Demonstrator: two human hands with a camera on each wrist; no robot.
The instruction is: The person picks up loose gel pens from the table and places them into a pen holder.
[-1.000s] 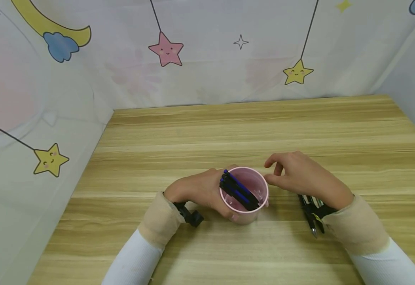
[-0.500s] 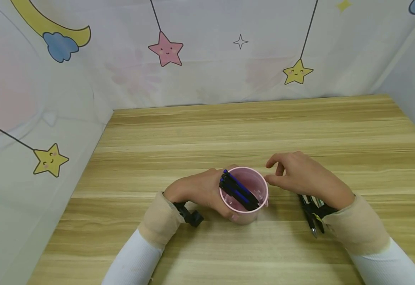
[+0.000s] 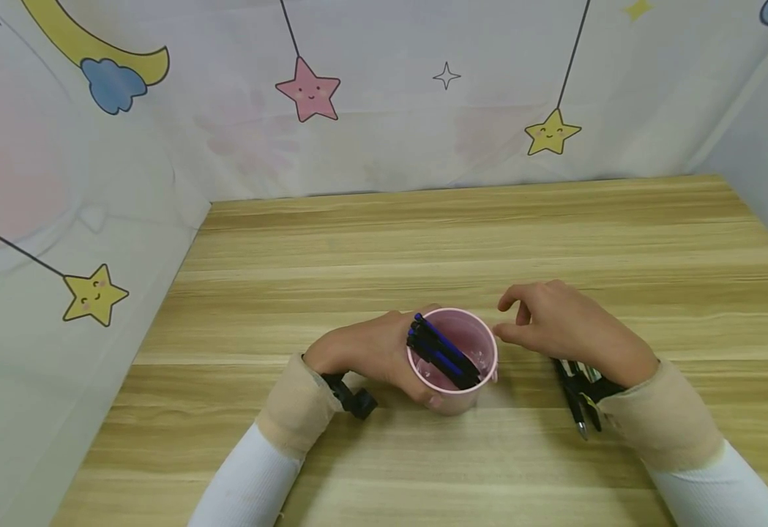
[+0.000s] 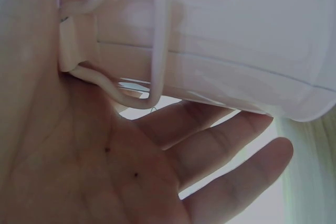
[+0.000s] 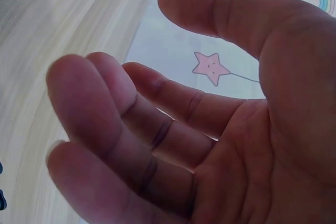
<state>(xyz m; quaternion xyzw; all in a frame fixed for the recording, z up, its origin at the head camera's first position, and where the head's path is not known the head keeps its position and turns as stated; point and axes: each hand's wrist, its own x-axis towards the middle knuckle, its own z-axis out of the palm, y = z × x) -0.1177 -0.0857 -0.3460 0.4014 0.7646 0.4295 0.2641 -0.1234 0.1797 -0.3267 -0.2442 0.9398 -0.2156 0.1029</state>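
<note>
A pink bucket [image 3: 449,402] stands on the wooden table, with several black and blue pens [image 3: 444,354] leaning inside it. My left hand [image 3: 373,351] holds the bucket from its left side, thumb in front and fingers behind. In the left wrist view, the bucket's wire handle [image 4: 160,40] lies against the palm side. Just right of the bucket, my right hand [image 3: 555,322] hovers with loosely bent fingers and nothing in its grasp, as the right wrist view also shows. Several dark pens [image 3: 578,402] lie on the table, partly hidden beneath the right wrist.
The wooden table [image 3: 357,249] reaches back to a white cloth backdrop [image 3: 384,146] printed with stars and a moon. More of that cloth covers the left side. A black wrist mount [image 3: 357,402] sticks out from the left wrist.
My right hand has drifted very slightly to the right, away from the bucket's rim. The left hand, bucket and pens look unmoved.
</note>
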